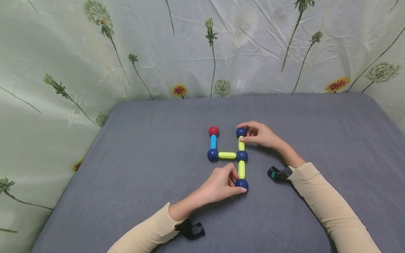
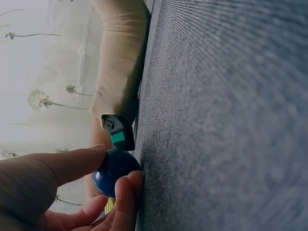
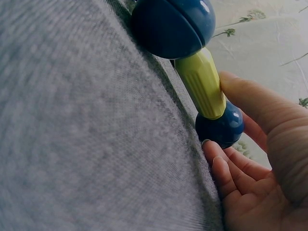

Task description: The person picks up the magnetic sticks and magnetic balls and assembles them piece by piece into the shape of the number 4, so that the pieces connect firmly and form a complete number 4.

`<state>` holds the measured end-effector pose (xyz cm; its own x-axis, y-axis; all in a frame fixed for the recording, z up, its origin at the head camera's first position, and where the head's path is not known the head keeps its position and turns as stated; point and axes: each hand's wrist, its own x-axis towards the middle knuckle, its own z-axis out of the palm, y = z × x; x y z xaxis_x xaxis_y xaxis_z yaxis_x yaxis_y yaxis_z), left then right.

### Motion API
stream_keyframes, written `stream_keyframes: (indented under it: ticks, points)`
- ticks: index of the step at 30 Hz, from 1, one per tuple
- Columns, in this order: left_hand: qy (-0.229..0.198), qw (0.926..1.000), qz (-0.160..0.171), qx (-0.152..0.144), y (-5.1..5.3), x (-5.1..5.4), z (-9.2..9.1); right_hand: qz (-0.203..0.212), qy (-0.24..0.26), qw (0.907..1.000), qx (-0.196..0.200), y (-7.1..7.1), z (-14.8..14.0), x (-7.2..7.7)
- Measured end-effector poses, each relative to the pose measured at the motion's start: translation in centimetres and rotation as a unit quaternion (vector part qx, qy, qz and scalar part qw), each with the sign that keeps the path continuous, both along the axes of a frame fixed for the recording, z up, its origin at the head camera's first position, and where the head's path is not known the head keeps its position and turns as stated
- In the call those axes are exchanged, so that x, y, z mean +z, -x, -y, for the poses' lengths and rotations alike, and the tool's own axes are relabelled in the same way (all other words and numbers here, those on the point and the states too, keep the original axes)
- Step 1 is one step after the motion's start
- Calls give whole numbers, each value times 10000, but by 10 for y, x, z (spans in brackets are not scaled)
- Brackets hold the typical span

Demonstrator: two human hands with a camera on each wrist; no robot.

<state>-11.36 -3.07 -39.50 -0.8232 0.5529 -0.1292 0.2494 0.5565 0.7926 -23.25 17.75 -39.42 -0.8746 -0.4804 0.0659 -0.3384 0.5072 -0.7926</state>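
Note:
Balls and rods are joined in a shape like a 4 on the grey cloth. My left hand (image 1: pixel 220 183) pinches the near blue ball (image 1: pixel 241 184) between thumb and fingers; the left wrist view shows this blue ball (image 2: pixel 113 172) close up. At the far end, my right hand (image 1: pixel 263 135) holds another blue ball (image 1: pixel 241 132) with its fingers, its thumb against the yellow-green rod (image 3: pixel 201 85). Both yellow-green uprights meet at a middle blue ball (image 1: pixel 242 156). From there a yellow-green crossbar rod (image 1: pixel 227 155) runs left to a blue ball (image 1: pixel 212 155), then a light-blue rod (image 1: pixel 213 142) and a red ball (image 1: pixel 214 131).
A grey cloth-covered surface (image 1: pixel 148 157) lies under everything. Pale curtains (image 1: pixel 184 58) with a flower print hang behind it and along the left. A black band (image 1: pixel 190 229) sits at the left wrist, and another black band (image 1: pixel 279 173) at the right.

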Motion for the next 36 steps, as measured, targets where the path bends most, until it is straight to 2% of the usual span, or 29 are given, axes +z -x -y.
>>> stream_keyframes:
  ticks: [5, 11, 15, 25, 32, 36]
  points:
    - [-54, 9999, 22, 120, -1, -3, -2, -115, 8, 9999, 10, 12, -6, -20]
    - [-86, 9999, -114, 73, -1, -6, -4, -125, 180, 9997, 95, 15, -10, -25]
    - [-155, 9996, -233, 15, -1, -8, -5, -36, 156, 9999, 51, 13, -10, -26]
    - [-189, 9993, -232, -244, 0, -12, -9, -33, 90, 9999, -47, 10, -15, -31]
    - [-152, 9992, -52, -378, -2, -15, -8, -28, 59, 10000, -28, 2, -20, -38]
    - [-213, 9988, -27, -436, -2, -13, -2, -1, -55, 9999, -101, -1, -21, -40]
